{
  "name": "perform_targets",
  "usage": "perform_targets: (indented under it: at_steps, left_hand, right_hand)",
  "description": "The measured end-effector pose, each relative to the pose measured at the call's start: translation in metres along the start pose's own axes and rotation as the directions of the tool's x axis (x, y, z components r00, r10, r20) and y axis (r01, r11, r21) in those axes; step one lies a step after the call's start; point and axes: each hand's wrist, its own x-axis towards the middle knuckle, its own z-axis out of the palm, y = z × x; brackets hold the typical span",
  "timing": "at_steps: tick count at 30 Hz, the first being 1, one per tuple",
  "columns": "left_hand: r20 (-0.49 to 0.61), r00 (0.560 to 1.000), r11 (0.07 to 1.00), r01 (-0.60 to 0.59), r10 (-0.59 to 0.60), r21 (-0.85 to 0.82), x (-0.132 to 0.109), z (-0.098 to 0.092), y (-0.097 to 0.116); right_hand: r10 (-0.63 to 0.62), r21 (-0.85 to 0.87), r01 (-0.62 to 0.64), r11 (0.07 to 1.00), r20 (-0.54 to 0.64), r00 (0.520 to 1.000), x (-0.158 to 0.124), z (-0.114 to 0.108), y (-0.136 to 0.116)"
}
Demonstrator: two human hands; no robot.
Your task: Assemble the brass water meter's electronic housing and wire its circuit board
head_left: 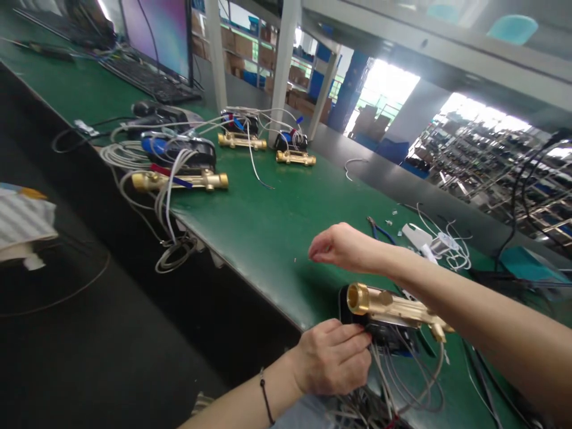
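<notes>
Two hands work at the near right of the green counter (263, 250): the left hand (333, 356) closes on the black housing (379, 328) of a brass water meter (388, 304), while the right hand (344, 247) hangs half-open just beyond it, touching nothing. Three more meters (241, 140) lie farther left.

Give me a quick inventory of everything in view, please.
brass meter with black housing, on bench: 3, brass and black, in a row on the far part of the bench
held brass meter: 1, brass and black, at the near end of the bench
grey wire bundles: several, grey, around the meters
green workbench: 1, green, running across the view
blue-handled pliers: 1, blue, beyond the right hand
keyboard: 1, black, far end of bench
monitor: 1, black frame, behind keyboard
left hand: 1, gripping the held meter's housing, dark cord bracelet on wrist
right hand: 1, open, above the bench
</notes>
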Motion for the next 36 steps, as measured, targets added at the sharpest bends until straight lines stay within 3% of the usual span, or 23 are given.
perform_targets:
  at_steps: [3, 7, 16, 22, 25, 28, 30, 33, 36]
  left_hand:
    - [0.004, 1.0, 1.0, 0.004, -0.004, -0.016, -0.001, 0.0, -0.001]
    - [0.024, 1.0, 1.0, -0.011, 0.011, -0.003, -0.005, 0.001, -0.002]
    - [0.005, 1.0, 1.0, -0.015, 0.015, -0.011, -0.009, 0.004, -0.002]
    - [-0.027, 1.0, 1.0, 0.005, -0.006, -0.03, -0.005, 0.003, -0.002]
    - [-0.005, 1.0, 0.999, 0.022, -0.022, -0.04, -0.004, 0.001, -0.002]
    - [0.017, 0.999, 0.997, 0.034, -0.033, -0.068, -0.006, 0.0, -0.002]
    - [0.041, 0.998, 0.994, 0.046, -0.042, -0.104, -0.008, 0.001, -0.003]
    - [0.042, 0.997, 0.982, 0.066, -0.06, -0.179, -0.01, 0.002, -0.003]
    - [-0.011, 0.995, 0.976, 0.092, -0.096, -0.196, -0.006, 0.002, -0.003]
  right_hand:
    - [-0.021, -0.029, 0.024, 0.999, 0.097, 0.995, 0.03, 0.012, 0.005]
    - [0.014, -0.054, -0.006, 0.998, 0.145, 0.989, 0.049, 0.024, 0.012]
    - [0.033, -0.036, -0.027, 0.999, 0.187, 0.982, 0.055, 0.031, 0.016]
    - [0.019, -0.035, -0.015, 0.999, 0.116, 0.993, 0.051, 0.026, 0.011]
    - [0.047, -0.024, -0.047, 0.999, -0.007, 0.999, 0.027, 0.006, -0.001]
    - [0.044, -0.002, -0.045, 0.999, -0.168, 0.985, -0.021, -0.015, -0.022]
    - [-0.07, -0.002, 0.074, 0.997, -0.341, 0.938, -0.062, -0.019, -0.038]
    - [-0.032, -0.023, 0.025, 0.999, -0.408, 0.912, -0.121, -0.001, -0.051]
    - [0.033, -0.057, -0.063, 0.996, -0.421, 0.907, -0.16, 0.036, -0.049]
